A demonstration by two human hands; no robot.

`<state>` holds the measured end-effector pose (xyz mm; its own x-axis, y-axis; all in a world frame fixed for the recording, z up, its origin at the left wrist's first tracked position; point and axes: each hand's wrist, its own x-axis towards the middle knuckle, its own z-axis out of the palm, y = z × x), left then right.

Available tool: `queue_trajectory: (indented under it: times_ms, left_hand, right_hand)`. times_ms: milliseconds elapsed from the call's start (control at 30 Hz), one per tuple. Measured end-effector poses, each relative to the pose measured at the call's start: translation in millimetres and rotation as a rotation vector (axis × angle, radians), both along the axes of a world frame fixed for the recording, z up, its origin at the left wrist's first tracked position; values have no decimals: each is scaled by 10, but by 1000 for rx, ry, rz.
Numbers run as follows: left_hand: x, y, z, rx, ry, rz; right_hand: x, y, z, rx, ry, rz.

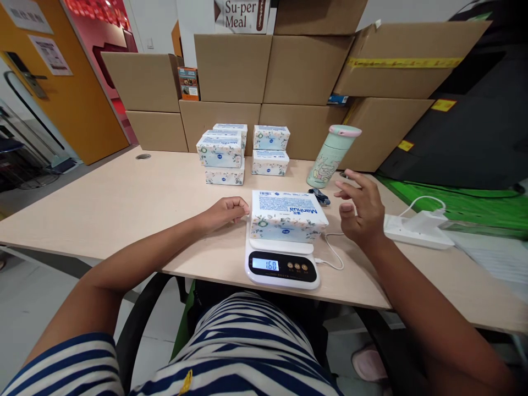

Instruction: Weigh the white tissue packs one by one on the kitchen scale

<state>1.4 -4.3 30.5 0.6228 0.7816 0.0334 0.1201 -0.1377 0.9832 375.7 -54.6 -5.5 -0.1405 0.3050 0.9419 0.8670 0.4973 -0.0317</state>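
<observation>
A white digital kitchen scale [282, 280] lies near the table's front edge, its lit display showing what looks like 160. On its platform rests a flat pack of tissues [289, 217], white with blue print and a floral side. My left hand [229, 211] lies at the left side of the scale, by the pack's near-left corner, with its fingers curled in and nothing visible in them. Raised to the right of the pack, my right hand [362, 212] holds nothing, its fingers bent and apart. Neither hand grips the pack.
Several more tissue packs [221, 151] are stacked farther back. A pale green bottle [333, 157] stands at the right, with a small dark item [319, 197] before it. Cardboard boxes [233, 66] line the table's back. A white power strip [416, 231] and cable lie right.
</observation>
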Motion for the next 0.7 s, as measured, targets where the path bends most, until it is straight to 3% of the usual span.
queue_trajectory:
  times_ms: [700]
  left_hand:
    - [13, 14, -18, -6, -1, -4]
  right_hand:
    - [-16, 5, -19, 38, -39, 82]
